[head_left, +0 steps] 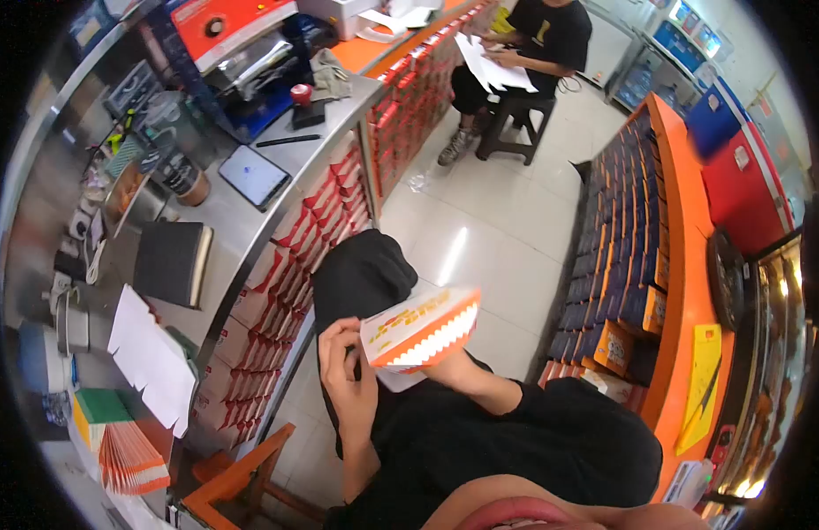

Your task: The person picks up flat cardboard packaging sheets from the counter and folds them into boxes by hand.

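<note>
Above my lap is a white and orange cardboard food box (420, 329) with yellow lettering and a zigzag pattern along one side. My right hand (455, 371) grips it from the right and underneath, its fingers mostly hidden behind the card. At the box's left edge, the fingers of my left hand (346, 367) are curled against the card. A bit of white card shows just below the box, between my hands.
Left of me a steel counter carries a phone (254, 177), a black notebook (173, 262), white card sheets (151, 358) and a stack of folded orange-edged cartons (131, 455). Rows of dark boxes (617, 230) fill the right-hand shelf. A seated person (551, 40) holds papers ahead.
</note>
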`<act>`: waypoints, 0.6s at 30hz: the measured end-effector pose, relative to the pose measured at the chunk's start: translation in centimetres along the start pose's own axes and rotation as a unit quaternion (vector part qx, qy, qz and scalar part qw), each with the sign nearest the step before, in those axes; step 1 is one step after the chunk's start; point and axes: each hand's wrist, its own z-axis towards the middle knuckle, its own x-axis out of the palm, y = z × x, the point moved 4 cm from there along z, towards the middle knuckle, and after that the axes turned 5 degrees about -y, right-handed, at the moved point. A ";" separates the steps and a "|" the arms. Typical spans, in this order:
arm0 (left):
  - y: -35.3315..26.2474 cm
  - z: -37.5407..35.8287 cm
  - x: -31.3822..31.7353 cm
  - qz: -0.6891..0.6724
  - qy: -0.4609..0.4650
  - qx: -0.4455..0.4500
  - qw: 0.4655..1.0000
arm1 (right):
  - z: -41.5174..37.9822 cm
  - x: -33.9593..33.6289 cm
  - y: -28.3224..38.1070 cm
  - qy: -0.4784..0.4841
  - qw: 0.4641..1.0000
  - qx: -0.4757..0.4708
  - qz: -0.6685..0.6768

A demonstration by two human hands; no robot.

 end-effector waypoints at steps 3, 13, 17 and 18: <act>3.6 0.2 -1.7 -0.002 -0.066 0.022 0.998 | 0.7 1.6 3.6 0.106 0.993 -0.030 0.032; 7.2 0.7 -6.8 0.044 -0.278 -0.044 0.959 | 3.7 2.8 2.4 -0.012 0.998 0.028 0.058; 8.2 0.2 -5.5 0.178 -0.154 -0.042 0.971 | 3.9 5.3 -6.0 0.007 0.998 -0.029 0.048; 9.6 -0.3 -5.5 0.256 -0.091 -0.008 0.962 | 4.4 5.2 -4.2 0.001 0.999 -0.044 0.021</act>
